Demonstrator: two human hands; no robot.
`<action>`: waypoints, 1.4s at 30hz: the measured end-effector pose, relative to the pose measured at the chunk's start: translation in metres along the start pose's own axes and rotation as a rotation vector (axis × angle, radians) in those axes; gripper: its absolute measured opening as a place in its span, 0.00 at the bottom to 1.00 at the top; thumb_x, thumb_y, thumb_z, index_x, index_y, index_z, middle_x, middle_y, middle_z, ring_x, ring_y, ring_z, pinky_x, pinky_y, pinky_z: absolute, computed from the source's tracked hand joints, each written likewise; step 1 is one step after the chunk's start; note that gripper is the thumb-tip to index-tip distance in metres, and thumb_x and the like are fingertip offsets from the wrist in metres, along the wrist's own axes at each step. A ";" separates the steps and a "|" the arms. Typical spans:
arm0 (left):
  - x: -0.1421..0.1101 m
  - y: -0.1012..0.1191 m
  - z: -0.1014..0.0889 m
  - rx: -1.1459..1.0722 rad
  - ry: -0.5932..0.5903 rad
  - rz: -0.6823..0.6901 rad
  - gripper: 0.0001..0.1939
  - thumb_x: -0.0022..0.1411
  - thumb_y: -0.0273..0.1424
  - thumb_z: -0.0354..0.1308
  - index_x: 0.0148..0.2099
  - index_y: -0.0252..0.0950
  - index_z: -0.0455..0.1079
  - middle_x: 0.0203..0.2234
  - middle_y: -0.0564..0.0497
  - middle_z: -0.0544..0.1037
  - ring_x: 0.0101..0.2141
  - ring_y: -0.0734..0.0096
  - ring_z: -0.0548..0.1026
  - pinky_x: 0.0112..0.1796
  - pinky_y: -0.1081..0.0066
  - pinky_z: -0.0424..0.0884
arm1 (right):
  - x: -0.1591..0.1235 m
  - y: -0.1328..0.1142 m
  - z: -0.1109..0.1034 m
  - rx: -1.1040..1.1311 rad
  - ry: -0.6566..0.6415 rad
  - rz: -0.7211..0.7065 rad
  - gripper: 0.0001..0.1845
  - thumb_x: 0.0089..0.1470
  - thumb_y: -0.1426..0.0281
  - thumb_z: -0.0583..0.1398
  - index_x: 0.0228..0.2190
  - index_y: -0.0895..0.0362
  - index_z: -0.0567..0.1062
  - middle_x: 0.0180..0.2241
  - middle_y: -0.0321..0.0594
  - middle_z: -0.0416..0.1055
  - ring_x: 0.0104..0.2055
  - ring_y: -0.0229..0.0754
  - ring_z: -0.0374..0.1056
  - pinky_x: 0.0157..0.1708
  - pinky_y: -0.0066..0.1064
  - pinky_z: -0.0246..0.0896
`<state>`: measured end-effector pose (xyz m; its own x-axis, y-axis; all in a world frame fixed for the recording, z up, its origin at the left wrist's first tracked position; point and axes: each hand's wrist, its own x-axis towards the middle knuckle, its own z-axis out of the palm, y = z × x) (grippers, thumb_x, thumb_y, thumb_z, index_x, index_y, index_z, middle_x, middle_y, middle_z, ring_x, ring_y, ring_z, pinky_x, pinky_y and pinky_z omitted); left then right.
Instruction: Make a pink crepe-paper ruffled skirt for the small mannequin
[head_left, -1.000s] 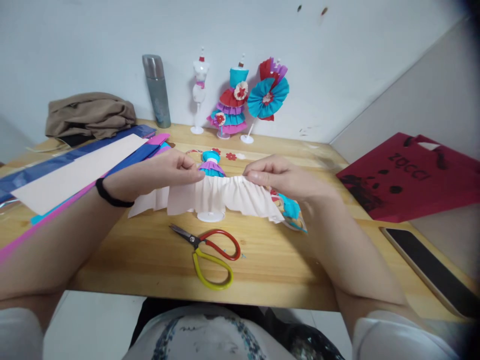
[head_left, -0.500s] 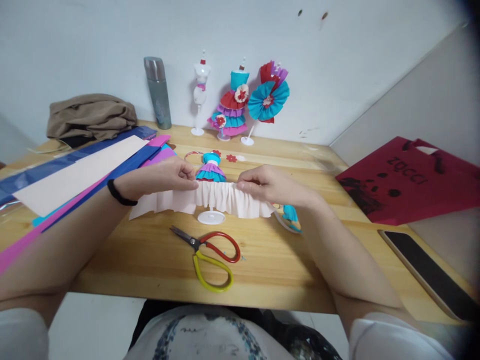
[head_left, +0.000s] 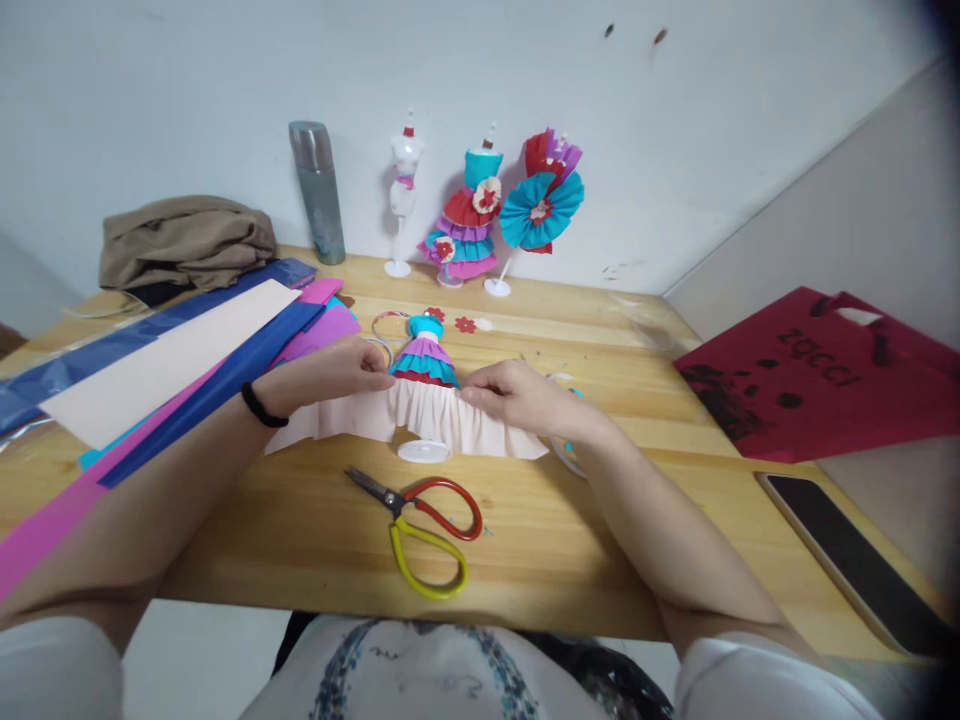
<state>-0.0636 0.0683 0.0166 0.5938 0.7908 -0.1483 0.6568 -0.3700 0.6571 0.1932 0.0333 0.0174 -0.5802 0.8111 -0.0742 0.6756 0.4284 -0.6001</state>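
Note:
A pale cream strip of crepe paper [head_left: 433, 408], gathered into ruffles along its top edge, is stretched between my two hands. My left hand [head_left: 349, 370] pinches that top edge on the left, with a flatter length of the strip trailing out below the wrist. On the right, the fingers of my right hand [head_left: 510, 390] are closed on the same edge. Just behind the strip stands a small mannequin in a tiered paper dress [head_left: 424, 352] of turquoise, purple and red. The strip crosses at the dress's lower hem and hides the stand, except for its white round base [head_left: 424, 451].
Scissors [head_left: 409, 520] with red and yellow handles lie in front. Coloured paper sheets [head_left: 172, 350] spread at left beside a brown cloth [head_left: 187, 240]. A bottle [head_left: 316, 190] and more mannequins [head_left: 472, 215] line the wall. A red bag [head_left: 817, 380] and a phone [head_left: 847, 560] are at right.
Both hands have brought the strip in against the lower part of the dress, and more of its red hem shows. The right hand has shifted slightly left. The view has tilted a little.

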 end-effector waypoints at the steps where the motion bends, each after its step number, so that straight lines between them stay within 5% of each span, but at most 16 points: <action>1: 0.001 -0.001 0.000 -0.009 0.023 -0.003 0.12 0.54 0.35 0.54 0.23 0.34 0.61 0.18 0.56 0.61 0.22 0.77 0.59 0.23 0.75 0.52 | 0.000 -0.001 0.000 0.007 0.024 0.004 0.20 0.57 0.62 0.51 0.17 0.56 0.57 0.18 0.30 0.50 0.22 0.32 0.47 0.24 0.28 0.41; 9: -0.005 0.016 -0.010 -0.049 0.156 -0.056 0.09 0.53 0.33 0.55 0.28 0.32 0.70 0.23 0.52 0.72 0.27 0.73 0.67 0.28 0.74 0.60 | -0.007 -0.008 -0.006 -0.043 0.133 0.024 0.19 0.59 0.63 0.52 0.19 0.57 0.60 0.17 0.30 0.53 0.21 0.32 0.50 0.24 0.28 0.41; 16: -0.014 0.021 -0.016 -0.157 -0.097 0.000 0.08 0.53 0.32 0.55 0.28 0.32 0.67 0.23 0.54 0.69 0.27 0.75 0.66 0.27 0.76 0.60 | -0.017 -0.019 -0.008 -0.157 -0.023 0.059 0.20 0.61 0.62 0.51 0.20 0.57 0.64 0.18 0.34 0.61 0.21 0.33 0.52 0.25 0.29 0.43; 20: -0.009 0.012 -0.010 -0.072 -0.049 -0.010 0.09 0.53 0.33 0.54 0.26 0.32 0.65 0.22 0.55 0.65 0.26 0.75 0.64 0.26 0.75 0.58 | -0.012 -0.015 -0.006 -0.231 -0.016 0.124 0.18 0.60 0.63 0.52 0.21 0.57 0.67 0.20 0.36 0.65 0.21 0.34 0.54 0.25 0.30 0.42; 32: -0.003 0.005 -0.008 -0.381 0.061 -0.097 0.13 0.51 0.39 0.58 0.28 0.32 0.69 0.23 0.54 0.68 0.25 0.77 0.63 0.25 0.76 0.59 | -0.008 -0.002 -0.012 -0.053 0.136 0.106 0.22 0.61 0.60 0.49 0.18 0.56 0.59 0.17 0.31 0.53 0.21 0.33 0.49 0.25 0.29 0.40; 37: -0.001 0.003 -0.009 -0.355 0.054 -0.106 0.13 0.51 0.39 0.58 0.28 0.32 0.69 0.23 0.54 0.69 0.25 0.76 0.63 0.25 0.76 0.58 | -0.006 0.010 -0.015 0.139 0.097 0.113 0.22 0.59 0.58 0.49 0.18 0.55 0.56 0.18 0.31 0.50 0.21 0.33 0.48 0.23 0.28 0.41; 42: -0.001 0.004 -0.006 -0.304 0.044 -0.064 0.12 0.52 0.38 0.57 0.27 0.33 0.67 0.23 0.55 0.67 0.26 0.76 0.63 0.26 0.75 0.59 | -0.004 0.011 -0.017 0.025 0.028 0.101 0.18 0.56 0.65 0.52 0.17 0.56 0.60 0.18 0.31 0.52 0.22 0.33 0.49 0.23 0.28 0.42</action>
<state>-0.0645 0.0689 0.0235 0.5305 0.8306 -0.1692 0.5192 -0.1606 0.8394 0.2103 0.0416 0.0248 -0.4967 0.8606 -0.1128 0.7180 0.3344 -0.6104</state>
